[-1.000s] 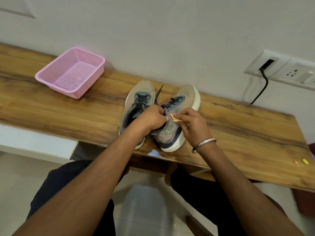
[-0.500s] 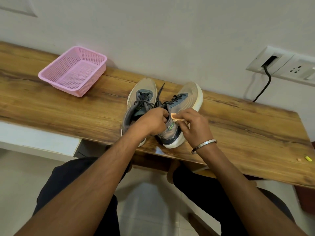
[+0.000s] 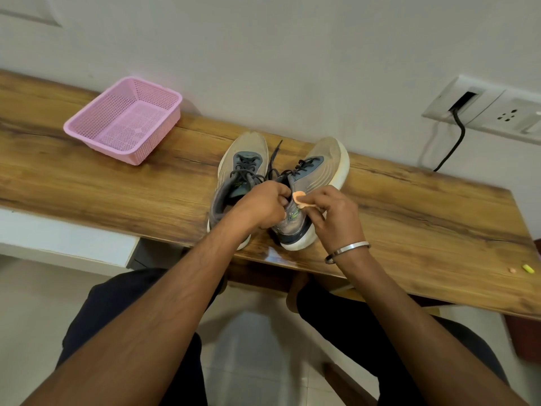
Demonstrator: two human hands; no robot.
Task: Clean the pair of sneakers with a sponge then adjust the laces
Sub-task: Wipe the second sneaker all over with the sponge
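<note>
While the left hand (image 3: 260,208) grips the collar of the right sneaker (image 3: 307,197) to steady it, the right hand (image 3: 336,213) pinches a small orange sponge (image 3: 300,198) against the shoe's side, fingers curled tight round it. Both sneakers sit together near the front edge of the table (image 3: 117,183), toes to the wall, the left sneaker (image 3: 237,180) just beside its partner. Cleaning looks well under way on this one, laces (image 3: 273,162) lying loose between the pair and waiting their turn. To do this well, I'd say keep that left grip firm so the shoe doesn't skid toward the edge, work the sponge in short strokes along the mesh, then follow the white sole round to the toe. That sponge is tiny, so turning it to a fresh face should help. One risk: the heel sits close to the table's lip, so pressing hard could nudge it off. A pink basket (image 3: 126,121) stands well apart, far left.
</note>
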